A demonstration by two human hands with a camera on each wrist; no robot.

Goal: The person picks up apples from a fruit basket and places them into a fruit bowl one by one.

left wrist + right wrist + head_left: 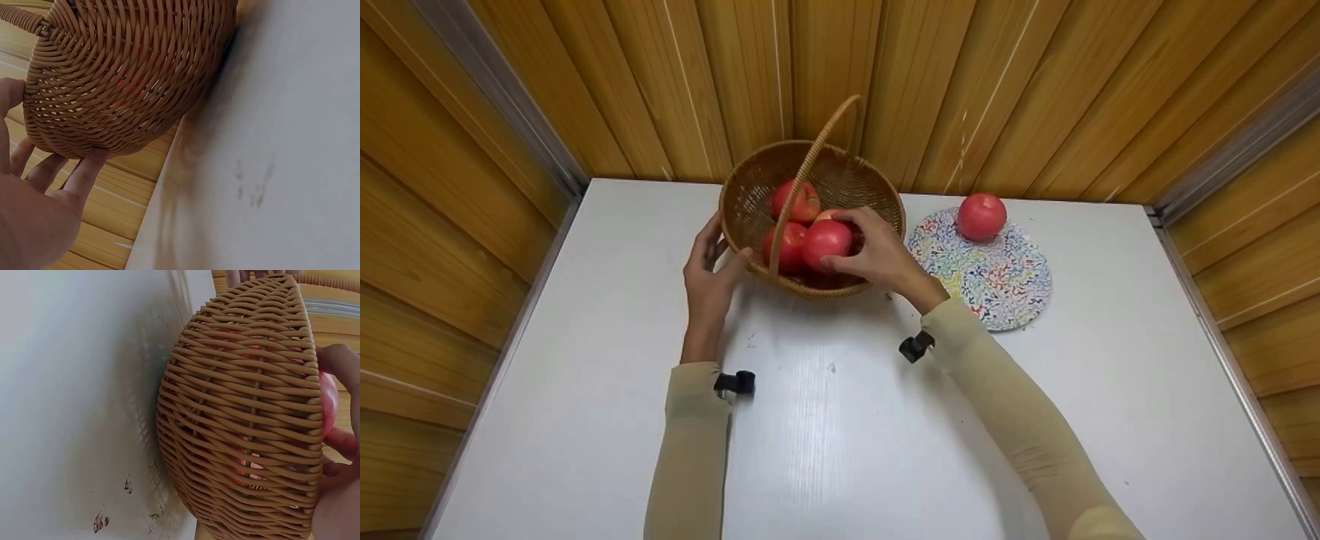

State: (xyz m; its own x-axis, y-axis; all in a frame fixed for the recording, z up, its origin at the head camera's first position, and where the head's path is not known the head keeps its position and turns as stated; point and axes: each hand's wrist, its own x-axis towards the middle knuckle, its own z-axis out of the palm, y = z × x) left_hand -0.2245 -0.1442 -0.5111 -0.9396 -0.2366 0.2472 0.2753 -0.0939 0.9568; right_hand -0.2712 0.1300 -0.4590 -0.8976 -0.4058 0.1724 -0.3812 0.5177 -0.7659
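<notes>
A brown wicker basket point(877, 184) with an arched handle stands at the back of the table, red apples point(786, 247) inside it. My left hand point(711, 281) holds the basket's left rim; in the left wrist view its thumb is at the rim and the fingers point(84, 174) lie along the woven wall point(129, 79). With thumb and fingers my right hand point(877, 251) grips an apple point(826, 244) at the basket's right front, over the other apples. In the right wrist view that apple point(328, 402) shows just past the rim, mostly hidden behind the weave.
Right of the basket lies a round, multicoloured speckled mat point(1005, 289) with one red apple point(982, 217) at its back edge. Wood-look panels point(825, 60) wall in the white table point(825, 420) at the back and sides. The basket handle point(810, 161) arches up beside the right hand.
</notes>
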